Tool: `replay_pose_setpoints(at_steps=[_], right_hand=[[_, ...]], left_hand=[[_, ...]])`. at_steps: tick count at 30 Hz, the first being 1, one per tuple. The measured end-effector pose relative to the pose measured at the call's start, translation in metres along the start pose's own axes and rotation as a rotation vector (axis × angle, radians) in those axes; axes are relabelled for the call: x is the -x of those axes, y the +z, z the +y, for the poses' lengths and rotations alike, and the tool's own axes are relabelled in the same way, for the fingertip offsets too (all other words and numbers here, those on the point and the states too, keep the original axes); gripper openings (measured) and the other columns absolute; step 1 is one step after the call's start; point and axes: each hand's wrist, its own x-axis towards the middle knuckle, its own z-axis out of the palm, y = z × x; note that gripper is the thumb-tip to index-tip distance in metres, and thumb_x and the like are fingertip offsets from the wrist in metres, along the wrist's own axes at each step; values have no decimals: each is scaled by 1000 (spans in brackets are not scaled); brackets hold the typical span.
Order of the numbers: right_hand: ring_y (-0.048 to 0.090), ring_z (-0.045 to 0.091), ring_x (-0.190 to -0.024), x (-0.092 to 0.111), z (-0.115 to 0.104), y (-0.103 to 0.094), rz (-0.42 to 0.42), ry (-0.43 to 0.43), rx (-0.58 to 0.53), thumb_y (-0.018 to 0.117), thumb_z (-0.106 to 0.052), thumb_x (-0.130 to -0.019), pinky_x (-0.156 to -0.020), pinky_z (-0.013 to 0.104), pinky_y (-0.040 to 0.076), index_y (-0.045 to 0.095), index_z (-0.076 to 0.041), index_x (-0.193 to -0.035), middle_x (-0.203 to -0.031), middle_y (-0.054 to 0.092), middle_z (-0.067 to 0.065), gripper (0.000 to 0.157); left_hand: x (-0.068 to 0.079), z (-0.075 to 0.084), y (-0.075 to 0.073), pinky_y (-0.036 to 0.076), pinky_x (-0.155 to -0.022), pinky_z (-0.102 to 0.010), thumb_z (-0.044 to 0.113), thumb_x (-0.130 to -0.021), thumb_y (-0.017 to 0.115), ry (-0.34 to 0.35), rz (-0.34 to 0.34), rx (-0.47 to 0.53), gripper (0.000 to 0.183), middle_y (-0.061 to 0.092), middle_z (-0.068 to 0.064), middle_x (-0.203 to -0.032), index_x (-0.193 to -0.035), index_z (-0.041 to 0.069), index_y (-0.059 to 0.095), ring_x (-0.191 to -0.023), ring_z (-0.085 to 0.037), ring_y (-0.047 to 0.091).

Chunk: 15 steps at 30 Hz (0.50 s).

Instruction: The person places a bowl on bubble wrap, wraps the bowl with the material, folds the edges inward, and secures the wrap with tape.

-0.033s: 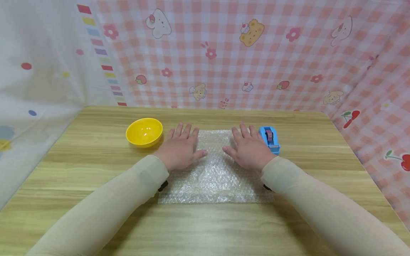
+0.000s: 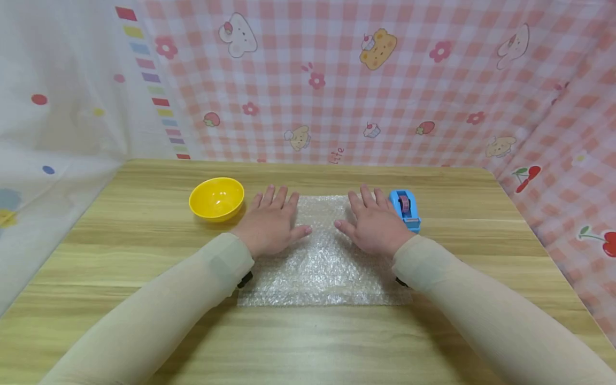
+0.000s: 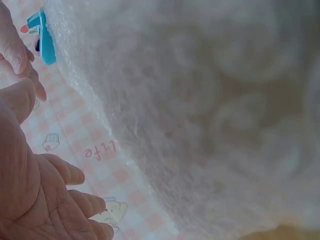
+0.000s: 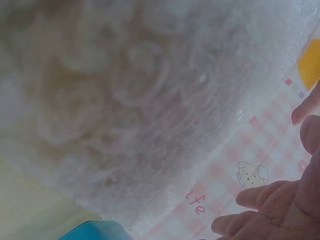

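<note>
A clear sheet of bubble wrap (image 2: 323, 270) lies flat on the wooden table between and under my two hands. My left hand (image 2: 270, 225) is palm down over its left side, fingers spread and straight. Over the right side, my right hand (image 2: 377, 225) mirrors it, thumb pointing inward. Neither hand grips anything. In the left wrist view the bubble wrap (image 3: 165, 115) fills most of the picture, blurred up close, with the palm beside it. A yellow bowl (image 2: 216, 199) stands just left of the left hand. Beside the right hand is a blue tape dispenser (image 2: 405, 206), partly covered by it.
The wooden table (image 2: 308, 347) meets a pink checked cloth (image 2: 337, 69) with cartoon prints along its back edge. White cloth (image 2: 62, 133) hangs on the left, and more checked cloth (image 2: 577, 176) borders the right.
</note>
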Motion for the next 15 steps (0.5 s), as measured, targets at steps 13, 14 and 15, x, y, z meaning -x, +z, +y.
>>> replay_pose_setpoints(at_steps=[13, 14, 15], right_hand=[[1, 50, -162, 3, 3, 0, 6, -12, -1, 35, -63, -109, -131, 64, 6, 13, -5, -169, -176, 2, 25, 87], [1, 50, -162, 3, 4, 0, 9, -14, 0, 35, -63, -109, -131, 63, 6, 13, -5, -169, -176, 2, 25, 87], [1, 50, -162, 4, 5, 0, 12, -15, -4, 36, -63, -109, -131, 63, 6, 13, -5, -169, -176, 2, 25, 87]], left_hand=[[5, -1, -5, 7, -132, -61, 71, -103, 43, 27, 41, -11, 96, 7, -17, -177, -170, 10, 14, -164, -41, 2], [5, -3, -6, 7, -132, -61, 71, -102, 45, 26, 48, -19, 96, 7, -17, -177, -170, 10, 14, -165, -41, 2], [5, -5, -7, 7, -132, -60, 71, -102, 46, 21, 55, -25, 97, 7, -16, -178, -170, 10, 14, -165, -40, 2]])
